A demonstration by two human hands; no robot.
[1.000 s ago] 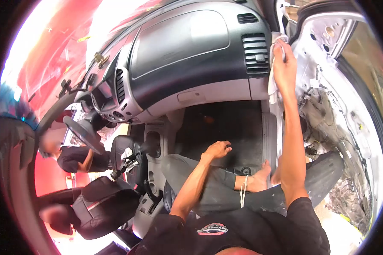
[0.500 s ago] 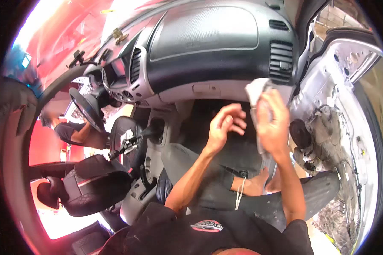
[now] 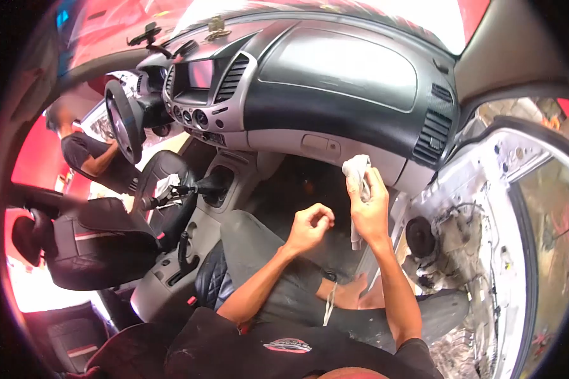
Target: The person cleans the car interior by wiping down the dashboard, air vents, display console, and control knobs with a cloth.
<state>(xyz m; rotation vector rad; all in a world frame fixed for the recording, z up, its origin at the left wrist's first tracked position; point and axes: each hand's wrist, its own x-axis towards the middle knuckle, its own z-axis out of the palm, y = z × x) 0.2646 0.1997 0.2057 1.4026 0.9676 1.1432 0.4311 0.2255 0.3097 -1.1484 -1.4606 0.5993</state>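
Observation:
My right hand (image 3: 368,205) is raised before the glove box and closed around a crumpled white cloth (image 3: 356,167). The cloth sticks up above the fingers, and a strip of it hangs below the palm. My left hand (image 3: 310,228) is held up a short way to the left, over the dark footwell. Its fingers curl in toward the thumb, and nothing shows in them. The two hands are apart. Behind them is the grey dashboard (image 3: 335,69) with its glove box (image 3: 321,146).
A steering wheel (image 3: 123,123) and gear lever (image 3: 214,184) are on the left, beside a black seat (image 3: 98,240). Another person (image 3: 88,151) is outside the far door. On the right, the open door (image 3: 487,189) has its trim panel off, with a round speaker (image 3: 420,237) exposed.
My view has turned, so the dashboard sits differently in it. My left hand's fingers have curled in from being spread. The right hand still grips the cloth, now held more steadily.

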